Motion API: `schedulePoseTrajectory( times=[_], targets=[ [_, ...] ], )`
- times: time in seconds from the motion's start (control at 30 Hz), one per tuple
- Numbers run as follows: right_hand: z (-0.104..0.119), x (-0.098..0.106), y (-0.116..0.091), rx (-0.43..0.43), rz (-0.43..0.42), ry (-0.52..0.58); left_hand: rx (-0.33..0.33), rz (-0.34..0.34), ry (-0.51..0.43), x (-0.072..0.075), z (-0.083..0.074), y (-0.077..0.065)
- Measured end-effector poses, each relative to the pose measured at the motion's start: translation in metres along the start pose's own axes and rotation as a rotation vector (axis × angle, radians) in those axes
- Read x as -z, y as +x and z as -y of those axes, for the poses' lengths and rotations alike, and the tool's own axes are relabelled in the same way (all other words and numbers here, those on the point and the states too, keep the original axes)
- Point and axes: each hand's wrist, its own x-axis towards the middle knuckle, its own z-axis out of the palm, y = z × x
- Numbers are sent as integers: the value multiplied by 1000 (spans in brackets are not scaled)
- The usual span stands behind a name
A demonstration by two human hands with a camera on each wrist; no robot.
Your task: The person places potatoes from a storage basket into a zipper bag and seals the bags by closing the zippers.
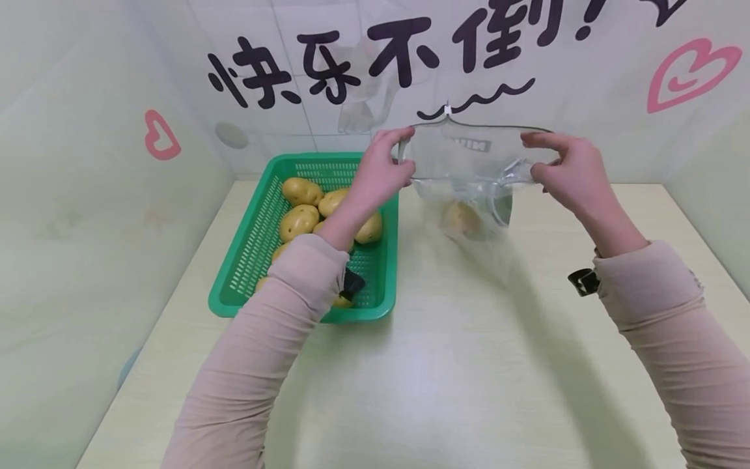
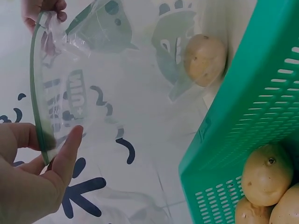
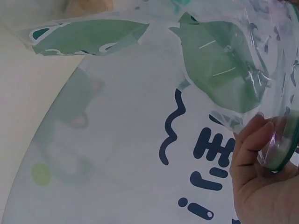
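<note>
A clear plastic zip bag (image 1: pixel 463 156) with green printed patches hangs upright between the two hands, its mouth spread apart. My left hand (image 1: pixel 387 170) pinches the left end of the mouth between thumb and fingers. At the opposite end, my right hand (image 1: pixel 571 169) pinches the rim in the same way. A single potato (image 2: pixel 205 60) lies at the bottom of the bag, seen blurred through the plastic in the head view. In the right wrist view, the bag's zip edge (image 3: pixel 285 158) passes between thumb and fingers.
Left of the bag stands a green perforated basket (image 1: pixel 217 293) with several potatoes (image 1: pixel 299 223) in it, partly hidden by my left forearm. The pale tabletop (image 1: pixel 457 378) stretches in front. A white sheet with black lettering (image 1: pixel 404 49) hangs behind.
</note>
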Motion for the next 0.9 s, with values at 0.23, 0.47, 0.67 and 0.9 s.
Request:
schedulePoseTrajectory(
  times=[0.23, 0.47, 0.67, 0.9],
  targets=[
    [-7, 3, 4, -23, 98, 156, 33, 66, -34, 2, 2, 0],
    [-8, -3, 4, 4, 136, 224, 57, 100, -82, 5, 4, 0],
    [-5, -9, 2, 5, 96, 283, 57, 132, -144, 6, 6, 0],
    [-1, -10, 2, -20, 110, 300, 22, 161, -160, 7, 9, 0]
  ],
)
